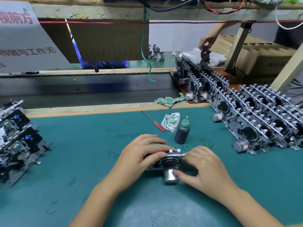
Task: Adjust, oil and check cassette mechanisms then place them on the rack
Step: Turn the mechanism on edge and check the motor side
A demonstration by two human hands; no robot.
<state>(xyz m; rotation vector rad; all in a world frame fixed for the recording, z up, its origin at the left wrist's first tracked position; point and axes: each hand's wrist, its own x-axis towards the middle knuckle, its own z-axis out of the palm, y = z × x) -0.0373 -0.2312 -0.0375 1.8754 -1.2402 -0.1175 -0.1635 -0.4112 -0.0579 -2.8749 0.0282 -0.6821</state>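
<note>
left hand [141,154], right hand [203,167], both gripping cassette mechanism [168,163]

The cassette mechanism [165,163] I held was bare stamped metal with black plastic parts, its motor can [170,176] brushed and shiny. The mat [82,153] under it looked matt green, scuffed in places. The oil bottle [182,133] was dull soft plastic, the rag [170,122] printed cloth, the screwdriver [154,122] handle clear red plastic.
</note>
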